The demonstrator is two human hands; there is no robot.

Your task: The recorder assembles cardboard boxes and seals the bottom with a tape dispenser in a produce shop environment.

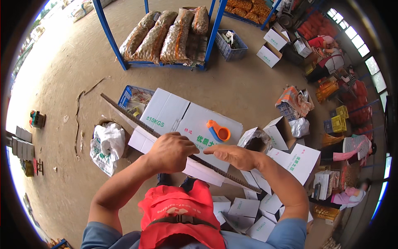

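Observation:
My left hand (174, 152) is closed over the upper edge of a flattened cardboard carton (143, 139), which stands on edge slantwise in front of me. Just to its right, my right hand (235, 157) has its fingers stretched out towards the left one, above the same edge; its fingers look free of any object. Beyond them lies a white carton (166, 108) with green and red printing. On top of it rests an orange and blue tape dispenser (218, 131). Whether my right hand touches the cardboard cannot be told.
White cartons (244, 213) pile up at lower right, with open ones (277, 132) beyond. A white sack (107, 147) stands at left, a blue crate (126, 96) behind the carton. Filled mesh sacks (176, 41) lie on a blue-framed rack. Several people (354, 147) are at far right.

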